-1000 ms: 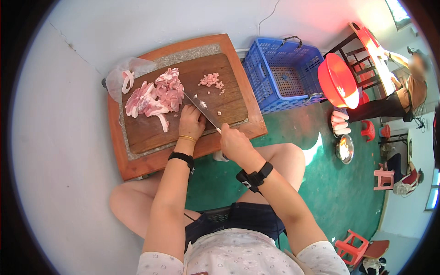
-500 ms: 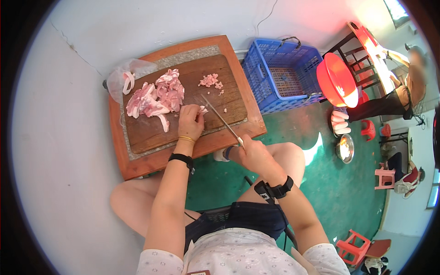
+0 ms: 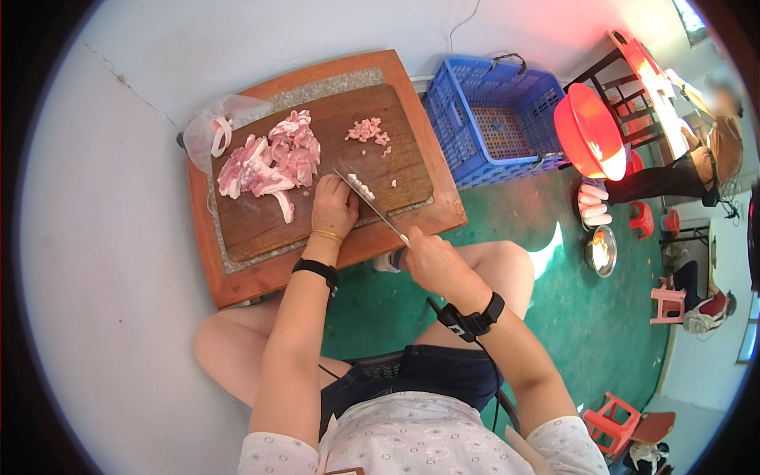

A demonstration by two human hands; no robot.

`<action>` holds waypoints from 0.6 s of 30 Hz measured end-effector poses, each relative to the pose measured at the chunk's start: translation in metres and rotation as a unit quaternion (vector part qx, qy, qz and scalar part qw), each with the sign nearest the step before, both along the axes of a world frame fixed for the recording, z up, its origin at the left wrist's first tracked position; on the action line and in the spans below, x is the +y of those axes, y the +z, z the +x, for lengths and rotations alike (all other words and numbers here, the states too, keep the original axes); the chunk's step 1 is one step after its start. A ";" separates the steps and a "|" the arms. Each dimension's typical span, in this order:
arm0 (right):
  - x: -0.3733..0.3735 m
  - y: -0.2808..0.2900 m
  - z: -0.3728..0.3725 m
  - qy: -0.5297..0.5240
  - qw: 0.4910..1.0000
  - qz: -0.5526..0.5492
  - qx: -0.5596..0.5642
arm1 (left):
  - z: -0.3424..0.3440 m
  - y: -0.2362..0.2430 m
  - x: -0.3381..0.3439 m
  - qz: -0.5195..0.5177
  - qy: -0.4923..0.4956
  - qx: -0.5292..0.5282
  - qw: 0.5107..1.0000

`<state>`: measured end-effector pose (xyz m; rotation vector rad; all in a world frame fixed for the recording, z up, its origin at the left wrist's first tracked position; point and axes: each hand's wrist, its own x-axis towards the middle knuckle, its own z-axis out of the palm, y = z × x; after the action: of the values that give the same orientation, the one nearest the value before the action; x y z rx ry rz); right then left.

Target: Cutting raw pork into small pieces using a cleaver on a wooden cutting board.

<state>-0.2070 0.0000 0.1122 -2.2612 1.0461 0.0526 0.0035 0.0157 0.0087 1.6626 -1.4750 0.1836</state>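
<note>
My right hand is wrapped round the handle of a knife, its thin blade slanting up and left over the wooden cutting board. Close against the blade's left side, my left hand is closed with curled fingers on a piece of meat, mostly hidden under them. Along the blade's right side lie small pale cut bits of meat. A heap of raw pink and white meat slices sits on the board's left half. Farther right is a small pile of diced meat, with a few loose cubes near it.
The board rests on a wood-framed table. A clear plastic bag lies at its far left corner, by the white wall. To the right stand a blue crate, a red basin and a metal bowl. Two other people are farther right.
The knife has moved left and now lies close beside my left fingers. Pale meat bits now show on the blade's right side. The view has shifted slightly.
</note>
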 end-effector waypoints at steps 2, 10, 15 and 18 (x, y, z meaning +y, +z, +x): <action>-0.005 0.000 0.009 0.006 1.000 -0.003 -0.004 | 0.003 -0.004 0.000 0.026 0.001 0.001 1.000; -0.004 -0.016 0.029 -0.009 1.000 -0.024 -0.010 | 0.005 -0.011 0.002 0.045 0.015 -0.002 0.999; 0.001 0.001 -0.004 -0.050 0.998 0.023 0.016 | 0.002 -0.004 0.004 0.002 0.005 0.037 0.999; 0.001 0.006 -0.006 -0.069 0.997 0.018 -0.007 | -0.002 0.000 0.002 -0.014 0.038 0.069 0.997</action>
<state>-0.2128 0.0013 0.1182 -2.1478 1.1826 -0.0021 0.0012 0.0180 0.0086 1.6766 -1.3025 0.1285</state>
